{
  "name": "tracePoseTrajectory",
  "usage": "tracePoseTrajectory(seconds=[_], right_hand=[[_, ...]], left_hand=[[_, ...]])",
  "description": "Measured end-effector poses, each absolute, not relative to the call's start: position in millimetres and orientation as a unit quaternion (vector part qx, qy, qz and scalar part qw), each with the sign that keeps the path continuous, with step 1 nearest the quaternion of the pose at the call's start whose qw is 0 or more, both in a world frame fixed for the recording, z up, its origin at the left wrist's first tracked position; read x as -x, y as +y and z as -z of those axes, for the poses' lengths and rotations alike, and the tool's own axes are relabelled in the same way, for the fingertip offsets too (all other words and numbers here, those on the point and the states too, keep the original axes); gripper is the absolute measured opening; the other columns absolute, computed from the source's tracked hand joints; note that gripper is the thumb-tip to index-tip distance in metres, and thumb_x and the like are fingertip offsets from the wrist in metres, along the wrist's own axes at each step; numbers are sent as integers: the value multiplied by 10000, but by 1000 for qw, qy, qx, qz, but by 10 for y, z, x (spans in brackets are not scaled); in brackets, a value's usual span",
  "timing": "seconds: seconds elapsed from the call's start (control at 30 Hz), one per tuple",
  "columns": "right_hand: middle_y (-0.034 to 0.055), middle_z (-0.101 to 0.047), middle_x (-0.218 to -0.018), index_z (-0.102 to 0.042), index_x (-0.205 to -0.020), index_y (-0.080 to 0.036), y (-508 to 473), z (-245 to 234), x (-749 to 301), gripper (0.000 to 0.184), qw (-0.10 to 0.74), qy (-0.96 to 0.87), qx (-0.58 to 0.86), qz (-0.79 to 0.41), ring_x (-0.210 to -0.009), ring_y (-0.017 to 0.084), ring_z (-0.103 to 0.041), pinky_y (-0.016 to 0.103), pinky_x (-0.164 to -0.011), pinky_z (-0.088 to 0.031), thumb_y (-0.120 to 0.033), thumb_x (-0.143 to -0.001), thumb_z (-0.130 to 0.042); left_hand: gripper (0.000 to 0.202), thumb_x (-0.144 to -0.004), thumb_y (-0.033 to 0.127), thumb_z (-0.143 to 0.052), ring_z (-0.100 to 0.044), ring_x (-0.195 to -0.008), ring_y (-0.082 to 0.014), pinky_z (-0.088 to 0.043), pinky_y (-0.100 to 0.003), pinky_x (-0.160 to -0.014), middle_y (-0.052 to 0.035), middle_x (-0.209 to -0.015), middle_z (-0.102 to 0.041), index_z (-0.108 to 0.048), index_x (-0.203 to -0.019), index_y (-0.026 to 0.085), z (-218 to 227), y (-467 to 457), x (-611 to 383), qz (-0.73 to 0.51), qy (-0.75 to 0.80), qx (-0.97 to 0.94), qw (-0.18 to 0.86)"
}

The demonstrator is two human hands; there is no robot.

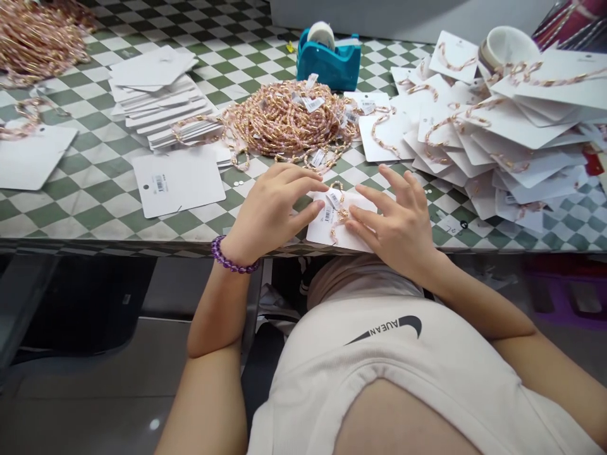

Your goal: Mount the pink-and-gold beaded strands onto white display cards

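Observation:
A white display card [317,232] with a barcode label lies at the table's front edge. On it rests a pink and gold beaded strand [342,215] with a small paper tag [334,198]. My left hand [275,205], wearing a purple bead bracelet [232,258], is over the card's left side, thumb and forefinger apart. From the right, my right hand [398,218] reaches over the card with fingers spread, its lower fingertips at the beads. Just behind my hands is a heap of similar beaded strands [284,123], some with paper tags.
A stack of white cards [156,95] and a single card [177,183] lie left. Many cards with strands [502,126] pile up at right near a white cup [509,47]. Behind the heap stands a teal tape dispenser [328,63]. More strands [40,41] fill the far left corner.

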State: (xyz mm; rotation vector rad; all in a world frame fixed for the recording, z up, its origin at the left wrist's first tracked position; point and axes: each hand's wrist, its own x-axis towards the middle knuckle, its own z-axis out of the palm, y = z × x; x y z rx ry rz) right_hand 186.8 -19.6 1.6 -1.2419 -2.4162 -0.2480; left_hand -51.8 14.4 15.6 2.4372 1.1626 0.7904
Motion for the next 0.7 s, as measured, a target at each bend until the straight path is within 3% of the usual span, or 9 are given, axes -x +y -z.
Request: tracePoseTrajectory(seconds=[0.23, 0.43, 0.53, 0.63, 0.7], right_hand=[[13, -696, -1237, -753, -1089, -243, -317, -15, -1847, 251, 231, -867, 427, 115, -1266, 286, -541, 448, -1094, -382, -414, -958, -625], [76, -647, -1318, -690, -1263, -199, -375, 76, -1947, 397, 205, -882, 418, 67, -1355, 327, -458, 483, -1107, -377, -443, -999, -522], [92, -617, -1350, -648, -1317, -210, -379, 168, -2009, 438, 249, -880, 397, 81, -1357, 316, -447, 489, -1128, -375, -470, -982, -536], [69, -673, -1214, -674, -1238, -259, -390, 229, -2032, 413, 308, -873, 361, 111, -1225, 267, -529, 430, -1066, -438, -508, -910, -650], [21, -713, -1029, -703, -1102, -282, -404, 200, -2020, 234, 316, -876, 340, 127, -1027, 205, -600, 357, -944, -487, -397, -899, -699]], left_hand=[[227, -969, 344, -545, -612, -1177, -270, -432, -493, -1080, -71, -1215, -709, -703, -1086, 231, -160, 145, 545, -286, 417, -847, 164], [229, -972, 333, -535, -611, -1169, -272, -424, -506, -1083, -68, -1207, -713, -703, -1090, 231, -168, 155, 536, -284, 412, -850, 164], [243, -978, 340, -520, -605, -1175, -262, -436, -482, -1079, -65, -1204, -711, -693, -1100, 223, -145, 147, 551, -277, 416, -852, 158], [247, -967, 375, -533, -589, -1196, -285, -437, -507, -1078, -62, -1228, -699, -690, -1105, 242, -126, 126, 589, -282, 455, -832, 143], [233, -961, 391, -543, -587, -1198, -306, -434, -527, -1073, -61, -1219, -700, -699, -1069, 256, -135, 109, 616, -284, 484, -818, 124]])
